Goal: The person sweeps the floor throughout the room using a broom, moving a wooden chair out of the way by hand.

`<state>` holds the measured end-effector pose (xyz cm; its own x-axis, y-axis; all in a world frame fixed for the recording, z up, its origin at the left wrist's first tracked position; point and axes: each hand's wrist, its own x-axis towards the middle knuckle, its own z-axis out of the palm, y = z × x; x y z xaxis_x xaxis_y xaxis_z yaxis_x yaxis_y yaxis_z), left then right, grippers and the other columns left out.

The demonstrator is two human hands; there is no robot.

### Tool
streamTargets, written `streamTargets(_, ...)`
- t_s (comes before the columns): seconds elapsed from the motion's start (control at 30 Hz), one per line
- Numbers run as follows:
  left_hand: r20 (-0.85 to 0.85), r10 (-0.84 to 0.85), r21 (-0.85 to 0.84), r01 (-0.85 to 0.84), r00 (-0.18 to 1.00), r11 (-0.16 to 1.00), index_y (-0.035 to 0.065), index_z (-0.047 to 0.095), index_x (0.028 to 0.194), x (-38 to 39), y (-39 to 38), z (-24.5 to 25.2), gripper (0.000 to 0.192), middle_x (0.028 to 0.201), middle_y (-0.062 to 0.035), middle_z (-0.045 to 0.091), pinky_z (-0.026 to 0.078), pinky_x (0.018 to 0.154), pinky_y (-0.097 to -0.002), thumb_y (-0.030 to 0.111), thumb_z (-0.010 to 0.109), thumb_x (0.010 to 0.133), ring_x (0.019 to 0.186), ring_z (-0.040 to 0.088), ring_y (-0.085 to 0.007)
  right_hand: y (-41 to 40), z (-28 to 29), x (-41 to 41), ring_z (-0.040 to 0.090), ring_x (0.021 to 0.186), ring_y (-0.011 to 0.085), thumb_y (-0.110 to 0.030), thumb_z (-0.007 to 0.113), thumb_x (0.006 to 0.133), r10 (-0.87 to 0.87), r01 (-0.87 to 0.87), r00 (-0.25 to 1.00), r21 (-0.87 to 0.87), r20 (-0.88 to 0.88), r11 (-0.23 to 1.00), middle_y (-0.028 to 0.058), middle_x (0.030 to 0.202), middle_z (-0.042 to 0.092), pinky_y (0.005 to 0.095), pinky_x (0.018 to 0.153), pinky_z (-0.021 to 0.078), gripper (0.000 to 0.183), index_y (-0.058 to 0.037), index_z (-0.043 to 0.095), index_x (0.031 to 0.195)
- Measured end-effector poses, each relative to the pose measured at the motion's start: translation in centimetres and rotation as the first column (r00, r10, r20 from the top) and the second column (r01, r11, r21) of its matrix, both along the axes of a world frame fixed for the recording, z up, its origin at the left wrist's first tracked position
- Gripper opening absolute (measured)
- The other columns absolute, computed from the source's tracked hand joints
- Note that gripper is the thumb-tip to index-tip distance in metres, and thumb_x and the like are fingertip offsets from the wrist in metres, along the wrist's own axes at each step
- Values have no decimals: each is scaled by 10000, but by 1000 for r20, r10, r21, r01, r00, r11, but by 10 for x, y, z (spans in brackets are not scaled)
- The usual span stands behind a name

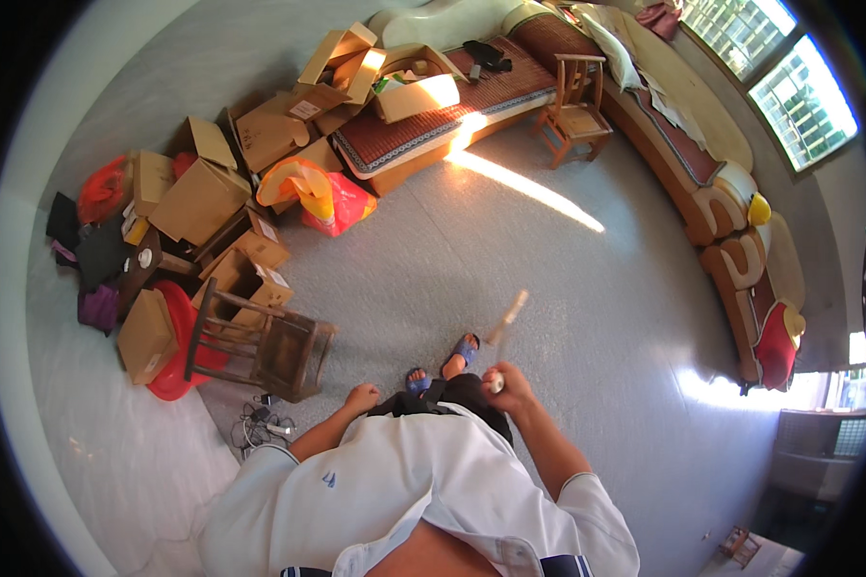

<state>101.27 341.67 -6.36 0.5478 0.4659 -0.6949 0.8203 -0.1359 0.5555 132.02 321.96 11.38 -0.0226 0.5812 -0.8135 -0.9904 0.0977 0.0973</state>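
My right hand (509,388) is in front of my right thigh, its fingers closed around a pale round-ended handle (497,384). Beyond that hand a short pale stick (517,306) shows blurred in the air above the floor. A faint streak lies between the stick and the hand; whether a cord or chain joins them is unclear. My left hand (363,398) hangs by my left hip with its fingers curled in, and nothing shows in it. Below are my feet in blue sandals (463,351), standing on the grey floor (440,267).
To the left, a dark wooden chair (289,353) stands by a red plastic stool (166,382), open cardboard boxes (202,198) and tangled cables (260,425). A red plastic bag (343,205) lies ahead. A wooden chair (574,119) stands near the long sofas (664,130).
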Motion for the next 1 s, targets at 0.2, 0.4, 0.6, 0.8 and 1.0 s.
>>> streamTargets(0.2, -92, 115, -5, -116, 989, 993, 38, 631, 803, 9, 0, 12, 230, 729, -131, 628, 468, 649, -340, 178, 506, 671, 697, 607, -231, 87, -29, 16, 437, 412, 98, -72, 395, 805, 162, -163, 982, -3, -93, 987, 27, 536, 432, 200, 341, 377, 84, -26, 402, 734)
streamTargets(0.4, 39, 124, 37, -125, 992, 991, 38, 634, 829, 60, -9, 17, 238, 750, -126, 629, 468, 666, -326, 185, 515, 685, 725, 607, -230, 129, -91, 69, 376, 361, 62, -111, 383, 850, 204, -101, 886, 256, -416, 961, 1, 556, 421, 186, 309, 340, 144, 29, 405, 829)
streamTargets(0.6, 61, 67, -15, -66, 996, 998, 64, 639, 834, 119, -7, 23, 230, 805, -119, 632, 465, 683, -325, 211, 535, 691, 760, 603, -235, 65, -111, 135, 378, 367, 73, -102, 366, 852, 119, -64, 958, 210, -262, 976, 22, 553, 416, 184, 296, 328, 226, 113, 375, 923)
streamTargets(0.8, -72, -32, 95, 39, 997, 995, 108, 638, 850, 170, 17, 27, 221, 840, -117, 629, 461, 696, -350, 206, 513, 696, 787, 600, -259, -127, -68, 191, 385, 363, 49, -168, 338, 882, -223, 222, 945, -32, -238, 975, -1, 552, 432, 168, 289, 301, 285, 102, 404, 947)
streamTargets(1.0, -58, -144, 159, 152, 988, 976, 123, 634, 840, 221, 38, 34, 213, 850, -113, 629, 459, 710, -364, 205, 491, 704, 813, 595, -269, -213, -40, 206, 362, 355, 45, -148, 328, 870, -372, 351, 928, -273, -31, 896, -13, 526, 412, 190, 284, 314, 209, 31, 413, 804)
